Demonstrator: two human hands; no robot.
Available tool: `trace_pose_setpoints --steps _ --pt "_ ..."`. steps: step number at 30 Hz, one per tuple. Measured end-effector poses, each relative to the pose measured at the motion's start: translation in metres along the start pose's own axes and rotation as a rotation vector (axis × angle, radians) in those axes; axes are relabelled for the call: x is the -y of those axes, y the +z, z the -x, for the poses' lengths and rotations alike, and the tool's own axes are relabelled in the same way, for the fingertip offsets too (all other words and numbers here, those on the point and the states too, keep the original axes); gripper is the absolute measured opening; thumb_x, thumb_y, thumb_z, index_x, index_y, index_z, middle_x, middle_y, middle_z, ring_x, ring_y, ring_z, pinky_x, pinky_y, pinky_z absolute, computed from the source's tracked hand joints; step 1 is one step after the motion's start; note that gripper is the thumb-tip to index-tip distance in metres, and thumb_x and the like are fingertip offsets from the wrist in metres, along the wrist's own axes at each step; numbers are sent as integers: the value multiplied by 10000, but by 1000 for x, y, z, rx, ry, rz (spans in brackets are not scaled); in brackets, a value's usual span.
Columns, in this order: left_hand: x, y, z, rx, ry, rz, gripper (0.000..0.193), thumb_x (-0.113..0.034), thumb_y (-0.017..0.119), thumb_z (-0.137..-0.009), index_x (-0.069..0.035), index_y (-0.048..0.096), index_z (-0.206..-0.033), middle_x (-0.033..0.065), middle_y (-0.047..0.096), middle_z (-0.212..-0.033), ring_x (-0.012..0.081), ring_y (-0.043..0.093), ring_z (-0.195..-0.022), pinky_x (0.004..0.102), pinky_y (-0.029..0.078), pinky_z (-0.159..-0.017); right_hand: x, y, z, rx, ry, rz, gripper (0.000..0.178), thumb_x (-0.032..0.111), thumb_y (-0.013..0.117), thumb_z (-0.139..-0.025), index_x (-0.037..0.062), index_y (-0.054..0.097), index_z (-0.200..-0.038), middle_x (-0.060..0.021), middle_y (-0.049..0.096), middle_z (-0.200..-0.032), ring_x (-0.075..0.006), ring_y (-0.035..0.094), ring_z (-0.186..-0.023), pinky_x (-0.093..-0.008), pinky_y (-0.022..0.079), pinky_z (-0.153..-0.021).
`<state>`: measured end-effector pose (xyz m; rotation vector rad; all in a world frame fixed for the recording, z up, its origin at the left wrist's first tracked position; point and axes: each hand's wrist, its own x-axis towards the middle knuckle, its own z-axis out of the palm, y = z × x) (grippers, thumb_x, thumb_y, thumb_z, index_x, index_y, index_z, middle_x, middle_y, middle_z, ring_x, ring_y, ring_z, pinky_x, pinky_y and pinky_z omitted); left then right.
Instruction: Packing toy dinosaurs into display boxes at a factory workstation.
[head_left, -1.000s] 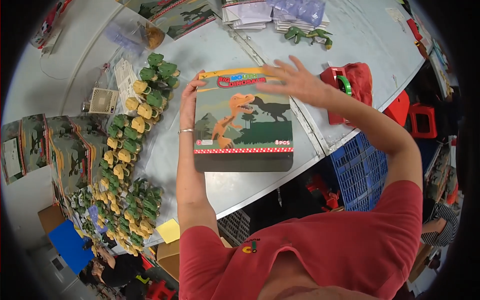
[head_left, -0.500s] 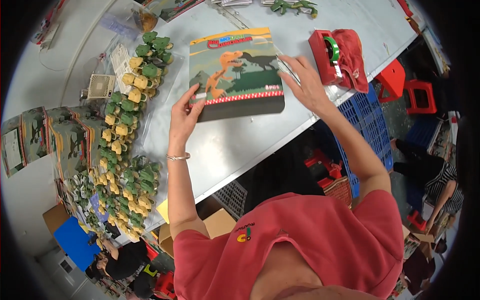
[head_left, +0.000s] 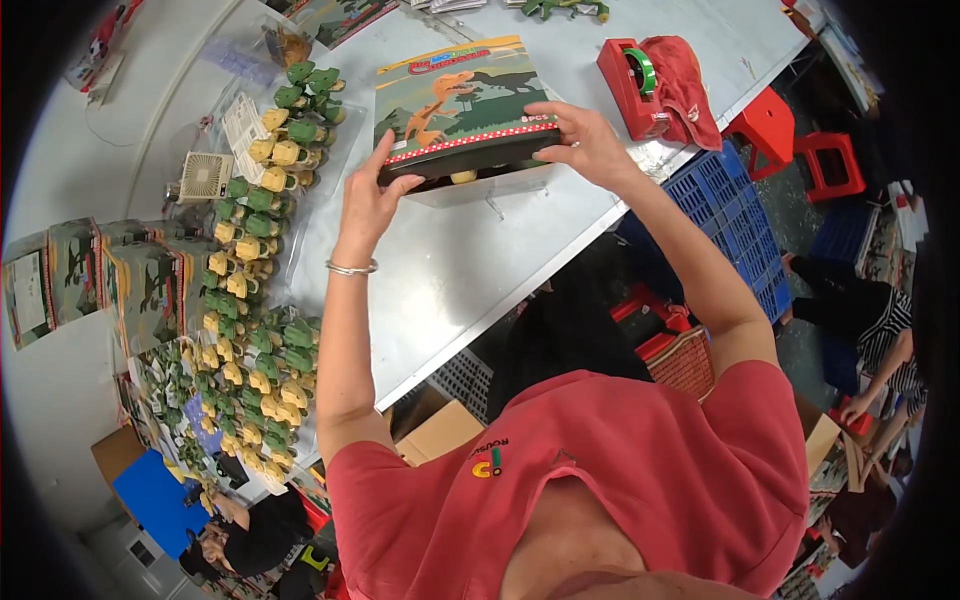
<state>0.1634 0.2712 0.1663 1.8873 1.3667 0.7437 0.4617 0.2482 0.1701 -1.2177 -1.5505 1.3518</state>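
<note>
A flat cardboard box (head_left: 460, 105) printed with an orange and a dark dinosaur sits on the table in front of me. Its dark front flap (head_left: 470, 157) faces me, with a gap below where something yellowish shows. At its near left corner my left hand (head_left: 372, 195) grips the edge, thumb at the flap and fingers along the side. My right hand (head_left: 592, 150) pinches the near right corner, fingers on top and thumb below. What else lies inside the box is hidden.
Rows of green and yellow dinosaur toys (head_left: 262, 240) line the table's left side. Behind them are printed box sheets (head_left: 140, 280) and a small fan (head_left: 205, 176). A red tape dispenser (head_left: 628, 95) and red cloth (head_left: 680, 90) lie to the right. Co-workers sit farther off.
My right hand has come down onto the box's near right corner and closed on it. The box's front has tilted up, showing the flap and the gap beneath.
</note>
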Motion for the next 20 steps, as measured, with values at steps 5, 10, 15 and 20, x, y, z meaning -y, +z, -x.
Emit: trace_pose_setpoints --steps 5,10,15,20 --pt "21 30 8 -132 65 -360 600 -196 736 -676 -104 517 -1227 123 561 -878 215 511 -793 306 423 -715 -45 6 -2 -290 -359 670 488 33 713 -645 134 598 -1109 -61 563 -788 -197 530 -730 -325 426 -663" --pt "17 39 13 -346 323 -702 610 -243 726 -669 -127 510 -1228 174 505 -1113 323 459 -1035 411 369 -882 -48 11 9 -230 -316 874 481 106 712 -659 128 583 -1122 -69 525 -869 -228 510 -825 -335 409 -691" --pt "33 50 13 -171 352 -553 589 -186 688 -706 -68 476 -1242 135 397 -1322 365 318 -1238 471 300 -988 -40 10 11 -277 -567 1155 449 111 696 -642 123 596 -1079 -48 527 -949 -210 492 -914 -334 387 -749" --pt "50 70 15 -210 330 -453 565 -127 611 -780 -60 401 -1300 144 369 -1353 388 287 -1260 448 276 -1026 -59 2 8 -110 -630 1136 470 123 668 -618 122 585 -1081 -67 509 -1041 -209 482 -944 -357 368 -801"
